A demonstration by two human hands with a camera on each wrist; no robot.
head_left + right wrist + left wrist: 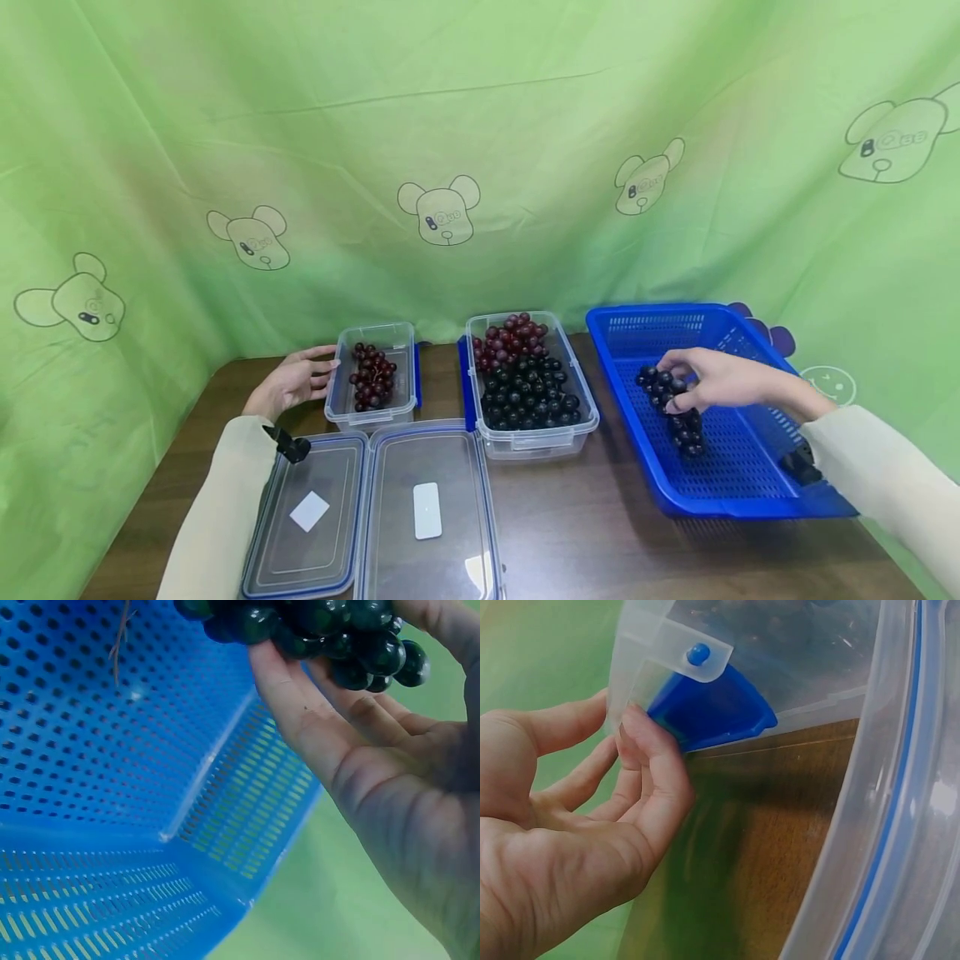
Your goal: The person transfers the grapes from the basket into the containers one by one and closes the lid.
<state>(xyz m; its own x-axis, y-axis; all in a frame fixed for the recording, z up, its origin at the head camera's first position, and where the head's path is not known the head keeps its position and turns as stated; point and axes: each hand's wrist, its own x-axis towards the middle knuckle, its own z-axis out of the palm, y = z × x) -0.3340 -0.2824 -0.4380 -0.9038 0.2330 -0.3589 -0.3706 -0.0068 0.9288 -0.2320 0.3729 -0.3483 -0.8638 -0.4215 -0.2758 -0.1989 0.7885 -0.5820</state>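
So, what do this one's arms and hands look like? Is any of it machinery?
These are a person's arms, in long, plain cream sleeves. The left hand and right hand are human and wear no gloves. A small black gadget sits at each wrist; any markings on it are too small to read.

Your head camera looks forward and down over the table (pixel 562 517); close wrist cameras face your left hand (pixel 592 795) and right hand (pixel 382 765), which it also sees
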